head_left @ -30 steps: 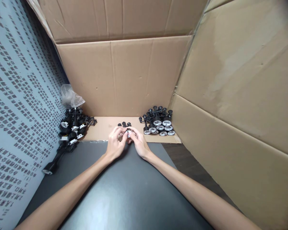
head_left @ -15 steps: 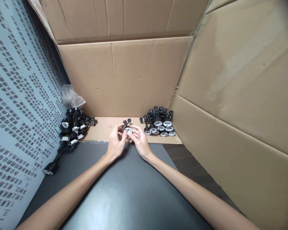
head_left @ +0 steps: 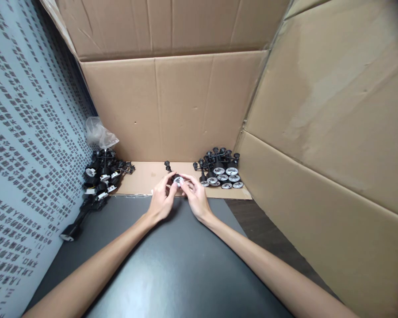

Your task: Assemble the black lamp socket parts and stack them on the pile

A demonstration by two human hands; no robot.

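Between my two hands is a black part with a thin stem and a round white end face (head_left: 178, 180), its knobbed black tip pointing away to the back left. My left hand (head_left: 161, 199) grips it from the left, thumb close to the white face. From the right, the fingers of my right hand (head_left: 197, 199) close around its rim. Fingers cover much of its black body. On the right, similar black parts (head_left: 220, 171) are stacked with their round pale faces toward me. At the left lies a looser pile of black parts (head_left: 101, 176) with white ends.
A clear plastic bag (head_left: 100, 133) rests above the left pile. One longer black piece (head_left: 73, 229) lies nearer on the dark grey table (head_left: 172, 265). Cardboard walls (head_left: 175, 106) stand behind and at the right; a printed light-blue panel (head_left: 26, 145) borders the left.
The held part has turned in my fingers: its knobbed tip now points further left and shows a single knob cluster. Both hands stay in nearly the same place; the piles are unchanged.
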